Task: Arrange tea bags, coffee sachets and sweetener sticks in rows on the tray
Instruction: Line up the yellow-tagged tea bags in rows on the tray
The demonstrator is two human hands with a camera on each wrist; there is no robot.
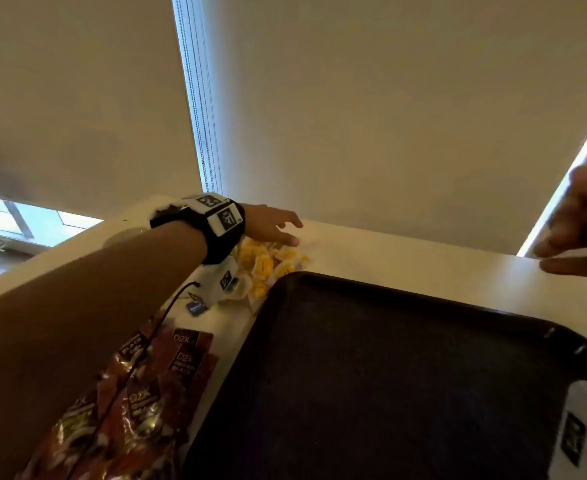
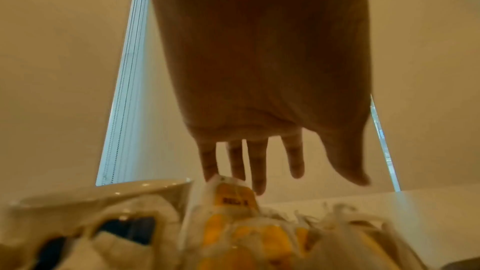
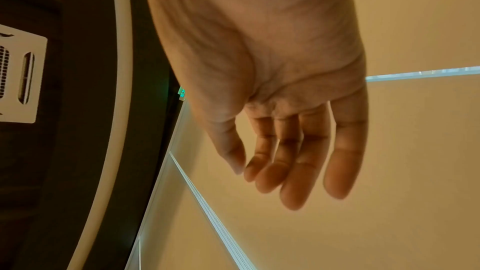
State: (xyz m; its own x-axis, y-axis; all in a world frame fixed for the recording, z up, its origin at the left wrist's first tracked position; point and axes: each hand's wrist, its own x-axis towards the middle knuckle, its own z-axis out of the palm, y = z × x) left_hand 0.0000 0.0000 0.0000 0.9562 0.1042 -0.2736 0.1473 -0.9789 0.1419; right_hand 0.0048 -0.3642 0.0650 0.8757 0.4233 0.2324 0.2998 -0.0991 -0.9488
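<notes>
Head view, yellow-and-white tea bags (image 1: 263, 263) heaped, crumpled

A pale table (image 1: 406, 258) carried a dark tray (image 1: 389, 375) near its far edge. Left of the tray lay a heap of yellow tea bags (image 1: 264, 261), then white-and-blue sachets (image 1: 229, 282), then reddish-brown coffee sachets (image 1: 167, 368) nearest.

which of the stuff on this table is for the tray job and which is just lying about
For the job:
black tray
yellow tea bags, under the open left hand
brown coffee sachets
white and blue packets

Just lying about:
white bowl
window blinds
bead cords
</notes>
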